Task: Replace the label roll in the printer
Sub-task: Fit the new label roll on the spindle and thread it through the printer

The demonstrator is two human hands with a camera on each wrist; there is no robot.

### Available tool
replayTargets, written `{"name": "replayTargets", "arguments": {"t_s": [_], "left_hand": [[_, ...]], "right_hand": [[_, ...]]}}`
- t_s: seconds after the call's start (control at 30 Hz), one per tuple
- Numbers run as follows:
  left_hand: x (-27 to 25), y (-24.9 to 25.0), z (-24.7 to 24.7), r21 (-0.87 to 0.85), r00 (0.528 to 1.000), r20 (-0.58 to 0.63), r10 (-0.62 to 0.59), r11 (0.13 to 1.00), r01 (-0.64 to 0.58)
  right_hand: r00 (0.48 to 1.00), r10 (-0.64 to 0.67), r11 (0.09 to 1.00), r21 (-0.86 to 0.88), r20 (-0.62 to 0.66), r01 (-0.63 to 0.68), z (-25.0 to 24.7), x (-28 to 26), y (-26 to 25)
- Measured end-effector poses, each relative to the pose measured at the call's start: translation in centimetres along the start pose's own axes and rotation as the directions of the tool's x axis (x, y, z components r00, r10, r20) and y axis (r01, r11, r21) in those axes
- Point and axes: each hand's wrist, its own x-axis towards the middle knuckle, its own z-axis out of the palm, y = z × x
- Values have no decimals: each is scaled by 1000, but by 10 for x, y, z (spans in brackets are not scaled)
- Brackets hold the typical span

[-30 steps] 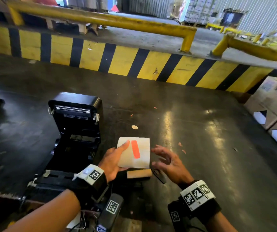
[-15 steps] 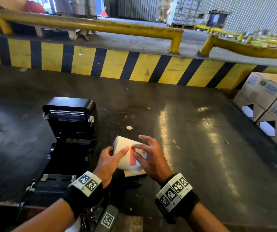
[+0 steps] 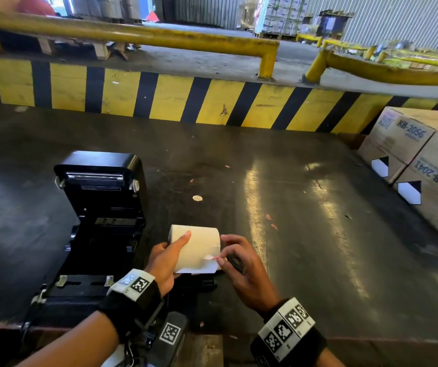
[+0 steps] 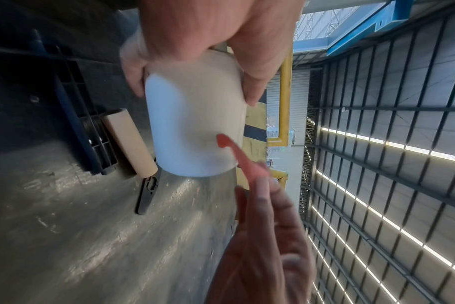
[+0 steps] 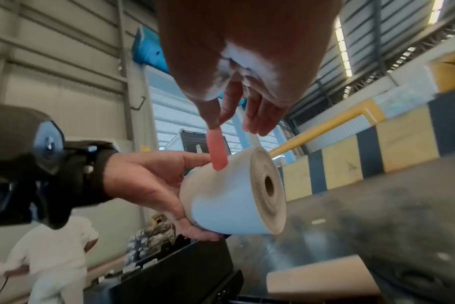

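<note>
Dark floor [image 3: 305, 234] | left grip [image 3: 163, 263] holds label roll [image 3: 199, 247] | right grip [image 3: 244, 271] pinches red tab [image 5: 216, 150]

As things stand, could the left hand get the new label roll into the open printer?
Probably yes. The left hand grips the label roll right beside the printer, whose lid stands open. But the right hand pinches the red tape, partly stuck.

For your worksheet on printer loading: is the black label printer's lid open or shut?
Open: the black label printer's lid stands raised, its roll bay exposed and empty.
</note>
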Motion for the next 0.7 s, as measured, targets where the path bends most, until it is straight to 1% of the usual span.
{"name": "replayTargets", "arguments": {"t_s": [0.03, 0.1, 0.17, 0.2, 0.23, 0.27, 0.33, 0.4, 0.43, 0.53, 0.57, 0.63, 0.67, 0.7], "left_hand": [[1, -1, 0, -4, 1000, -18, -5, 1000, 5], [2, -3, -1, -2, 999, -40, -21, 1000, 21], [1, -4, -3, -6, 998, -56, -32, 999, 32], [1, -4, -4, -13, 997, -64, -36, 999, 35], [1, -5, -6, -19, 997, -71, -43, 999, 41], [1, -6, -8, -23, 996, -80, -46, 999, 44], [1, -9, -14, -23, 992, -108, -62, 998, 60], [-1, -9, -17, -13, 991, -120, -66, 998, 65], [-1, -12, -23, -20, 988, -134, -72, 997, 70], [-7, -9, -27, -43, 992, -114, -60, 998, 56], [-8, -9, -31, -49, 991, -121, -58, 997, 52], [-10, -7, -37, -61, 991, -120, -57, 997, 50], [-11, -7, -42, -70, 991, -126, -53, 997, 45], [-13, -6, -45, -76, 991, -129, -45, 996, 35]], "right_hand": [[998, 51, 999, 2, -29, -51, -3, -3, 5], [978, 189, 982, 22, -87, -188, -11, -8, 20], [940, 333, 943, 20, -81, -332, -19, -14, 40], [918, 394, 917, -43, -43, -395, -22, -16, 49], [896, 443, 888, -148, 22, -436, -23, -18, 59], [874, 479, 855, -272, 85, -442, -22, -20, 67], [838, 512, 796, -471, 187, -381, -15, -27, 81], [828, 500, 757, -593, 253, -275, -9, -32, 91], [829, 484, 752, -618, 280, -230, -1, -35, 95], [862, 453, 743, -631, 229, -223, -1, -38, 95], [864, 450, 731, -650, 228, -209, 0, -37, 95], [848, 464, 700, -693, 256, -173, -2, -32, 92], [845, 454, 700, -700, 283, -142, -3, -29, 88], [859, 418, 719, -686, 296, -113, -1, -24, 84]]}}
